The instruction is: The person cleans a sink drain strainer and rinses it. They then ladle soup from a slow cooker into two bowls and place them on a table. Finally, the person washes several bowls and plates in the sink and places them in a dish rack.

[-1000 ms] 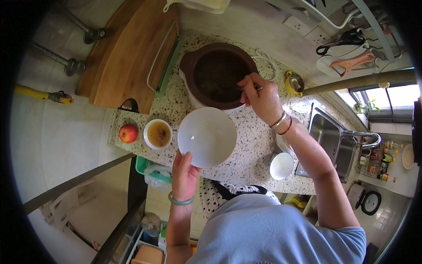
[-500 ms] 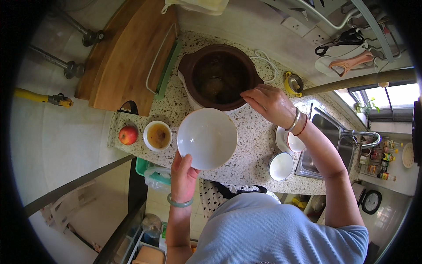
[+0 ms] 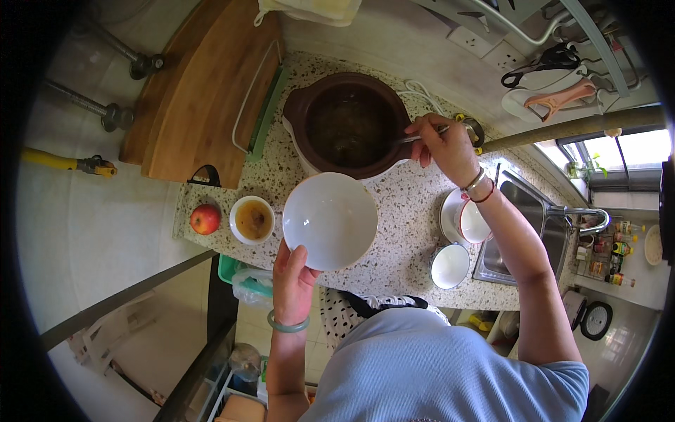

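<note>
Head view: holding a white bowl (image 3: 330, 221) over the counter (image 3: 404, 235) in the left hand (image 3: 294, 281), with thumb at the rim and fingers mostly hidden underneath. Probably light, rigid, breakable and slick when wet; best gripped at rim and base. Round, thus without a long axis, and opening upward. Farther off, grasping a metal utensil (image 3: 406, 139) in the right hand (image 3: 451, 151) at the right edge of a brown pot (image 3: 297, 116). Likely stiff; best held by the shaft, slanting leftward into the pot, with far end out of sight.
</note>
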Tool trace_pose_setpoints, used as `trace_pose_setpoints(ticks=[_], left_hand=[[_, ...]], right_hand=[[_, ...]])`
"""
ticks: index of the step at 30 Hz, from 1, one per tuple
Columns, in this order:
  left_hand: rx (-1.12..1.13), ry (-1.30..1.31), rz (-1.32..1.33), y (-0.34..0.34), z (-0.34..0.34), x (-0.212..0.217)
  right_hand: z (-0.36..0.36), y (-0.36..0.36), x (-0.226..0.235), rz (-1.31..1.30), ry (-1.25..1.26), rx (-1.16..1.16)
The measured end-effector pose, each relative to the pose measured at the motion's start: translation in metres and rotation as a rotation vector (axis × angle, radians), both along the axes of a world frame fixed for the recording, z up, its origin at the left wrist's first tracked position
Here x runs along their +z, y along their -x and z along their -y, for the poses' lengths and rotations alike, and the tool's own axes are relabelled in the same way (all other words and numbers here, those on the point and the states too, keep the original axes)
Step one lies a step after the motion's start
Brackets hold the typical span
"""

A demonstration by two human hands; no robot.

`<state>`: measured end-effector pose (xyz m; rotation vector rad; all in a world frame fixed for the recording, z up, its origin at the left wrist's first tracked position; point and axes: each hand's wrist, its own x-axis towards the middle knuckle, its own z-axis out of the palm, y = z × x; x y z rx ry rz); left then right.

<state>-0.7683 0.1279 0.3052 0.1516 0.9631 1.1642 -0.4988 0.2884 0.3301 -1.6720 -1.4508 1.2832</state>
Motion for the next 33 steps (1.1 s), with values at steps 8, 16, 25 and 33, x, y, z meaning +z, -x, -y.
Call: trace_pose_setpoints(ticks=[8, 16, 25, 33], left_hand=[[0.006, -0.021, -0.040, -0.002, -0.004, 0.004], [-0.026, -0.052, -0.046, -0.002, -0.006, 0.005], [-0.024, -0.079, -0.058, -0.006, -0.023, 0.014], [-0.043, -0.091, -0.049, -0.012, -0.042, 0.021]], right_hand=[[-0.017, -0.012, 0.004, -0.121, 0.065, -0.070], [-0.023, -0.011, 0.015, -0.137, 0.074, -0.093], [-0.027, -0.008, 0.053, -0.105, -0.029, -0.098], [-0.020, -0.014, 0.103, -0.115, -0.124, -0.145]])
